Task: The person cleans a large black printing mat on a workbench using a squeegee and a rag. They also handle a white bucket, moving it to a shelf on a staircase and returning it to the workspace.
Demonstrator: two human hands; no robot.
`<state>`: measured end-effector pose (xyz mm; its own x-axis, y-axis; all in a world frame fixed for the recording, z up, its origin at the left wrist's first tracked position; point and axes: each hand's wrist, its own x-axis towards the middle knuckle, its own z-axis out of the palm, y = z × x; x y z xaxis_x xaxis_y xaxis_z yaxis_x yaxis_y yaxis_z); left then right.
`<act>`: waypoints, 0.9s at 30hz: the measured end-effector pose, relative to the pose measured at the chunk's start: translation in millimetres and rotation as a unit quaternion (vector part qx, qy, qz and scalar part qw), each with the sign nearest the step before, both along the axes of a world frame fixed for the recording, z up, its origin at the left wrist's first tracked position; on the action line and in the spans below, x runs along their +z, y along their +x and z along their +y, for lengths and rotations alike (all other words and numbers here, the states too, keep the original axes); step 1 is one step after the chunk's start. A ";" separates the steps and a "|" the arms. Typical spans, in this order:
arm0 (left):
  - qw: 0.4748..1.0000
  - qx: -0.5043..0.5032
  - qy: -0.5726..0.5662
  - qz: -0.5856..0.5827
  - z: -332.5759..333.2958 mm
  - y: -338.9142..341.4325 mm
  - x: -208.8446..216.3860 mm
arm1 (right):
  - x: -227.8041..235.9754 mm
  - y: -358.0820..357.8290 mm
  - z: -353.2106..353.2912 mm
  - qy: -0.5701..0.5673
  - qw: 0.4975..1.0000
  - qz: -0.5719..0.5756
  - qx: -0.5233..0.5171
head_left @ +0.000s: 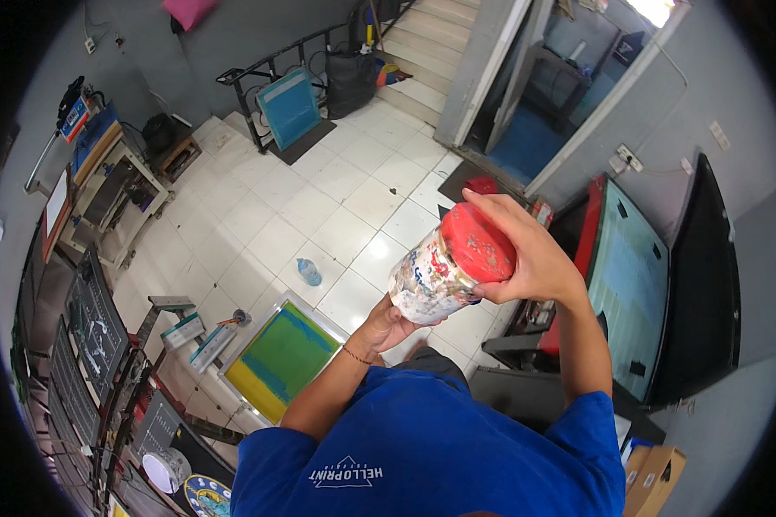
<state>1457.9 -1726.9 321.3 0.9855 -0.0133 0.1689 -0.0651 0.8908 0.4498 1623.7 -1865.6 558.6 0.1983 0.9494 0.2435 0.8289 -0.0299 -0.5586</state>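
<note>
Landmark: silver-edged rectangular screen frame with green and yellow mesh [280,353], low at the person's left. Main thing: paint-smeared, white-sided cylindrical jar, likely plastic [431,276], with a wide round red lid [479,243]. Jar is held in the air, right of the screen frame, tilted, lid end farther right than base. Lid is on; whether it's tight, can't tell.

Grip: left hand [384,326] cups the jar's base end, thumb side visible, some fingers hidden behind the jar. Right hand [539,254] is spread wide and curled round the lid, fingers over the far rim, thumb at the near edge where lid meets wall. Both hands in contact; neither is free.

Handling, judged: wall probably stiff, a bit of give if squeezed hard. Weight unclear, contents and fill level can't be seen; two-hand support suits a part-full jar. Not likely fragile. Dried-looking smears may add some bite; any wet patch would be slick, can't tell which. Best hold: one palm under the base or low on the wall, other hand round the lid rim. Lid alone is a poor carrying point if loose.

Nearby: small clear bluish plastic bottle [309,272] on white tiled floor [353,224], just beyond the screen frame. Teal-and-grey bar-shaped tools [184,331] just left of it.
</note>
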 end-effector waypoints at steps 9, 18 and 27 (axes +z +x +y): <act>0.999 0.032 -0.014 -0.008 104.8 152.9 -7.2 | -29.3 182.2 121.7 -0.006 0.997 -0.010 0.071; 0.994 0.071 0.000 0.088 198.8 310.2 27.6 | -27.5 361.1 232.7 -0.015 0.994 0.043 0.096; 0.990 0.086 0.036 0.107 328.4 477.3 24.7 | -53.4 536.4 349.0 -0.019 0.990 0.110 0.087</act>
